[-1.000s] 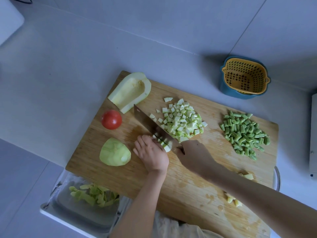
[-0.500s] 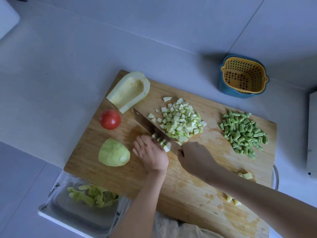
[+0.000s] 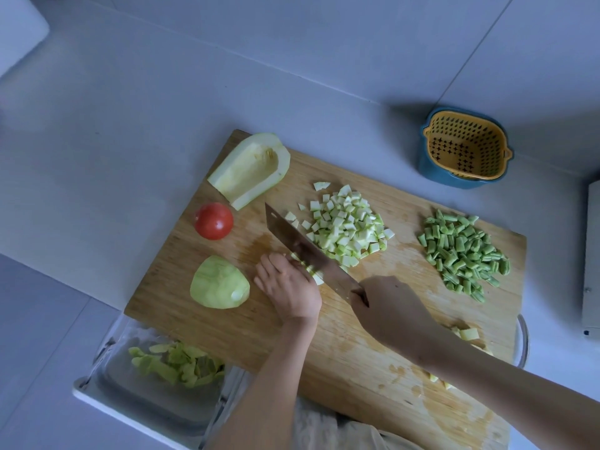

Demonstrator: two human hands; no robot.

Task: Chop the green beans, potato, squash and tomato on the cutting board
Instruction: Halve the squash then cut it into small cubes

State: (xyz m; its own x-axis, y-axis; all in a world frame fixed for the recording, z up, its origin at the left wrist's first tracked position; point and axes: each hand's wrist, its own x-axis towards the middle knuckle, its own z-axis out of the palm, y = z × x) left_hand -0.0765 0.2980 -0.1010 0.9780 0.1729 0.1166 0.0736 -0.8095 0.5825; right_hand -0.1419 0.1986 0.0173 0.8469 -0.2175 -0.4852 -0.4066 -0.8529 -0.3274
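Off the seven o'clock corner of the cutting board (image 3: 227, 329), we see a clear tray (image 3: 97, 393) holding pale green peelings (image 3: 177, 365); the board's edge overlaps it. The board itself lies aslant on the grey counter (image 3: 130, 125).

At the board's nine o'clock sits a whole red tomato (image 3: 213, 220). Just toward eight o'clock from it lies a peeled green lump (image 3: 219, 282), apart from the tomato. At eleven o'clock the squash half (image 3: 250, 168) lies hollow side up, its cut end close to the tomato.

Near the board's centre our left hand (image 3: 287, 289) has its grip curled down over the squash strips (image 3: 314, 272), knuckles toward the blade, pinning them to the wood. The knife (image 3: 302, 248) runs from ten o'clock to four o'clock, its flat against those knuckles and its edge down on the strips. On the blade's far side, touching it, is the heap of diced squash (image 3: 347, 232).

Our right hand (image 3: 386, 306) has its grip closed tight around the knife handle, which the fingers hide.

At three o'clock the chopped green beans (image 3: 464, 254) form their own heap, well apart from the squash. Toward four o'clock, beside the right forearm, lie a few yellow chunks (image 3: 469, 334). Off the board at one o'clock stands a yellow colander (image 3: 464, 147) nested in a blue bowl (image 3: 431, 172).
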